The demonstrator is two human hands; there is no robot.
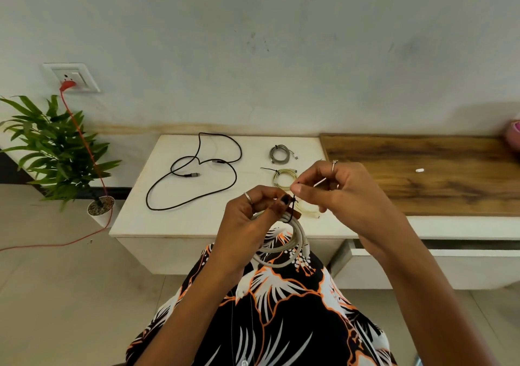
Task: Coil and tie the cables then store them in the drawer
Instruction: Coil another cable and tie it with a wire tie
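Note:
My left hand (253, 219) grips a coiled white cable (292, 244) that hangs over my lap in front of the white cabinet top (157, 213). A thin black tie (292, 206) wraps the coil at its top. My right hand (334, 188) pinches the upper end of that tie. On the cabinet lie a loose black cable (197, 168), a tied grey coil (279, 154), a tied cream coil (282, 178), and another pale coil (309, 209) partly hidden behind my hands. The drawer (394, 253) below the wooden top stands slightly open.
A wooden countertop (422, 174) lies to the right with a small white piece (419, 170) on it and a pink object (513, 135) at its far edge. A potted plant (56, 152) and a red cord (84, 146) from a wall socket (71, 77) are at the left.

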